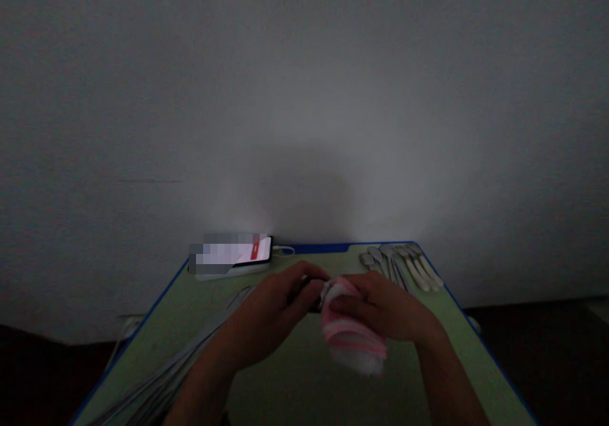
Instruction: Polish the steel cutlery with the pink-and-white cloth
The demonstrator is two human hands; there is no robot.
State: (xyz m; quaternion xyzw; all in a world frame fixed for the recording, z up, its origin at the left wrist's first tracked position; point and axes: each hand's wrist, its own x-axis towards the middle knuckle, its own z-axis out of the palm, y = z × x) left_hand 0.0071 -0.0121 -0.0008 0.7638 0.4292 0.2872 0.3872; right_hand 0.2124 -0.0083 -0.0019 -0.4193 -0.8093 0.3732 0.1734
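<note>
Over the middle of the table, my right hand (387,302) is closed on a pink and white cloth (356,345), whose loose end hangs down. My left hand (280,305) touches the cloth's left side, its thumb and fingers closed around something small and dark. What that is I cannot make out in the dim light and behind the fingers. A little metallic glint shows where the two hands meet.
The small green table (295,388) has a blue edge and stands against a grey wall (304,96). Spoons (375,254) and white-handled cutlery (419,270) lie at the back right. A lit phone (238,252) with a cable rests back left. Long thin metal pieces (178,356) lie along the left.
</note>
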